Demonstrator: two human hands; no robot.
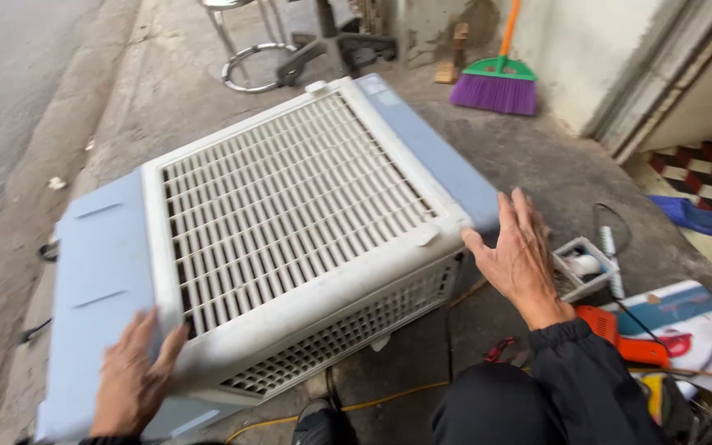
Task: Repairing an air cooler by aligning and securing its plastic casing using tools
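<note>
with your left hand (133, 375) flat against the near corner of the air cooler (274, 239) lying on the pavement and your right hand (517, 255) spread at its far edge, gripping nothing, press evenly so it turns without scraping.

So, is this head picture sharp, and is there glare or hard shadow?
Head view: soft, even daylight, no glare or hard shadow; the white-and-grey plastic louvred cooler casing is fairly sharp, the right hand and left hand slightly motion-blurred, edges bent by the wide lens.
</note>
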